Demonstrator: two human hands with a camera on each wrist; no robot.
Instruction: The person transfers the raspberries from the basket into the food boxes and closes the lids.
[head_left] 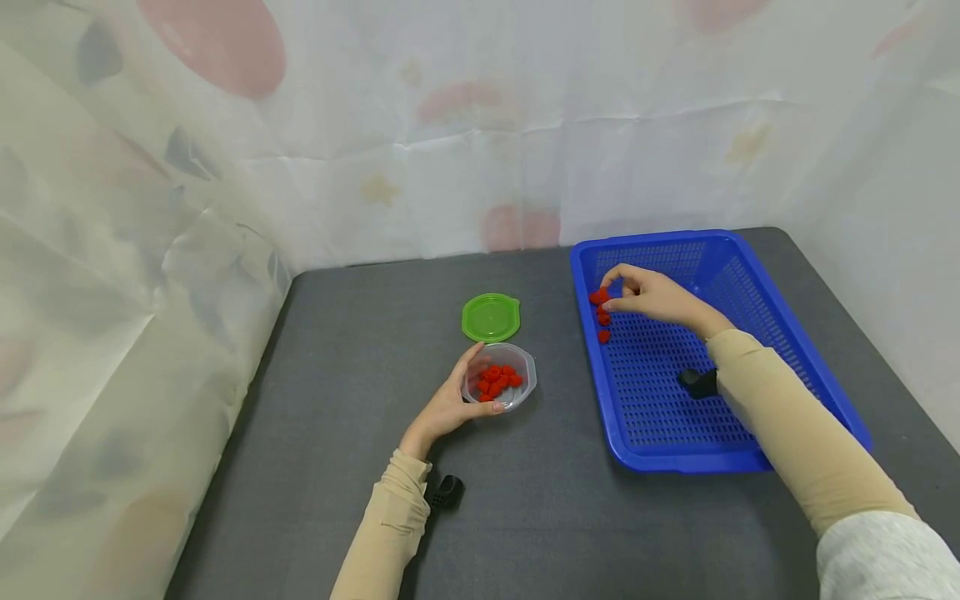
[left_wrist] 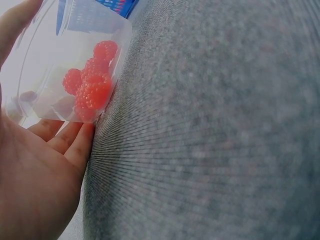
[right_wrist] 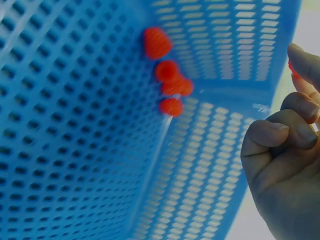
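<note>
My left hand (head_left: 447, 410) grips a clear plastic container (head_left: 528, 377) from its left side, thumb at the near edge and fingers round the back. Several red raspberries (left_wrist: 94, 82) lie in the bottom of this container. In the right wrist view, the thumb and index finger of my right hand (right_wrist: 292, 117) pinch a raspberry (right_wrist: 291, 66), mostly hidden by the fingers. That hand is inside the blue basket (head_left: 690, 461), near its left wall. More raspberries (right_wrist: 172, 86) lie along the basket's edge, just below the fingers in the head view.
A green lid (head_left: 491, 317) lies flat on the grey table (head_left: 352, 350), just behind the container. The basket's raised perforated walls stand on the table's right side. Patterned white sheeting (head_left: 450, 183) hangs behind the table and at its sides.
</note>
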